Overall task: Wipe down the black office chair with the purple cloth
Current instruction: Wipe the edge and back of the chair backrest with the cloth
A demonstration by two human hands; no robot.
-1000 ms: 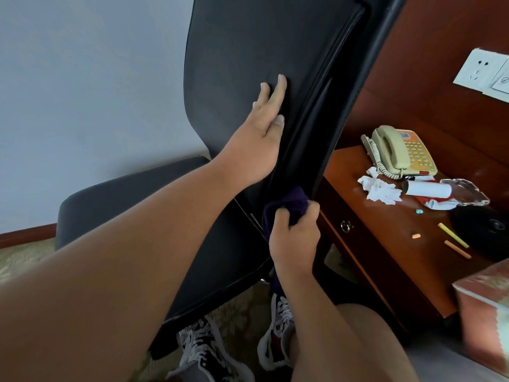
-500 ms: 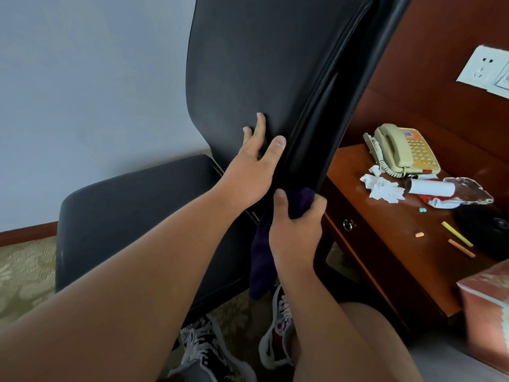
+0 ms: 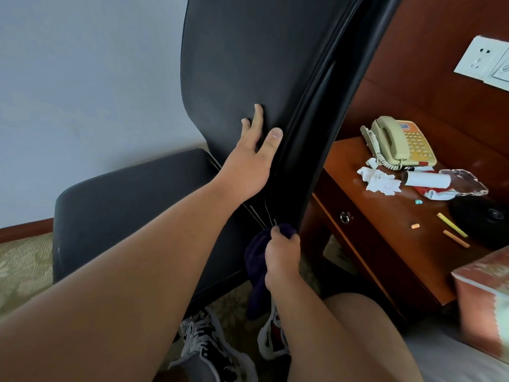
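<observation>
So purple cloth is bunched low at the backrest's edge, hanging down | right hand has fingers curled round it | left hand flat, fingers straight on the black office chair backrest | wooden desk with a beige phone just right

Your chair is black with a dull sheen, the cloth deep purple, and the wall pale blue-grey. Under you, the carpet has a leafy pattern in olive and beige, and the sneakers are printed in black and white swirls. On the red-brown desk you'll see a beige telephone with an orange keypad panel, white tissue and a yellow stick.
</observation>
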